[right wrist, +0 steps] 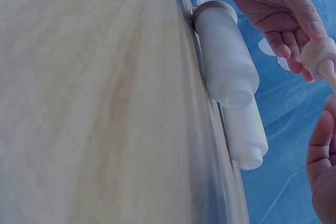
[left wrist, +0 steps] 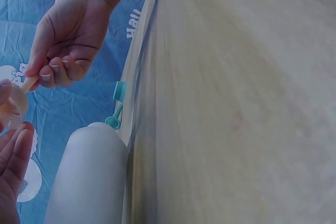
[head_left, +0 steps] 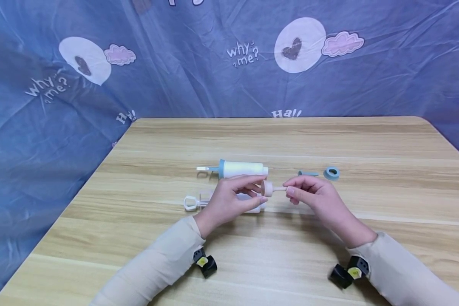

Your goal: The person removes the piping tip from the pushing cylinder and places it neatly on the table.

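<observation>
My left hand (head_left: 231, 199) pinches a pale pink round cap (head_left: 267, 188) between thumb and fingers. From the cap a thin pale stem (head_left: 279, 189) points right, and my right hand (head_left: 321, 197) pinches its far end. In the right wrist view the cap (right wrist: 317, 56) looks rounded, with the stem leaving its middle. Beneath my left hand lies a white syringe-like tube (head_left: 254, 208) with a pale loop handle (head_left: 190, 203), partly covered by the hand. Just behind lies a similar white tube (head_left: 242, 168) with a blue collar (head_left: 221, 168) and plunger.
To the right of the tubes, a small blue nozzle piece (head_left: 308, 173) and a blue ring (head_left: 331, 173) lie on the wooden table (head_left: 137, 238). A blue printed cloth (head_left: 199, 76) hangs behind the table and along its left side.
</observation>
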Demonstrator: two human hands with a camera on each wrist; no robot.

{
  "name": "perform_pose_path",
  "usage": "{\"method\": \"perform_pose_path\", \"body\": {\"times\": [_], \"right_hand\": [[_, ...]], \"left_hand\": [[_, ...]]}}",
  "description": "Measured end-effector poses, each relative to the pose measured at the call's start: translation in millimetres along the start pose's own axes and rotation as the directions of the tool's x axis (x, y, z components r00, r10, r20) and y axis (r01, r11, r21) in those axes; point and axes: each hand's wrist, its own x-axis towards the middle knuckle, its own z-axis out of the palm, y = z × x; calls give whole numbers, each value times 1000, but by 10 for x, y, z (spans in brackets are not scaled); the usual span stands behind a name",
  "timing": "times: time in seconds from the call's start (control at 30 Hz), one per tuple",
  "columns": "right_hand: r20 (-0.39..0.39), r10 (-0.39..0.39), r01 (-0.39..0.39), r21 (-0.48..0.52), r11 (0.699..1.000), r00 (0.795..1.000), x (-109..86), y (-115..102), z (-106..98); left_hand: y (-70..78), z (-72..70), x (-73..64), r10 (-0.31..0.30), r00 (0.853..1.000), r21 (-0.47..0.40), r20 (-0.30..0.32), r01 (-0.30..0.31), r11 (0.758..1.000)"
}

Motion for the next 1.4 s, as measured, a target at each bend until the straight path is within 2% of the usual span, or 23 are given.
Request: {"method": "perform_pose_path", "body": {"times": [0.17,0.37,0.57,0.8,1.1,1.4], "right_hand": [[-35,-15,17,79,997,999,3,-10,11],[-8,-73,72,253,965,997,5,12,14],[16,-107,96,316,944,994,19,31,27],[51,-109,85,338,937,993,14,29,47],[75,-87,59,323,945,993,4,42,89],[74,-81,55,298,953,994,-14,40,117]], "left_hand": [[-1,8,4,-3,1000,-2,-8,3,1000],[0,23,3,-28,1000,-4,-10,28,1000],[4,45,2,-35,999,-19,-2,35,999],[9,68,14,-23,1000,-24,13,24,999],[31,91,-3,-65,997,-22,51,67,998],[40,96,-5,-75,995,15,67,74,997]]}}
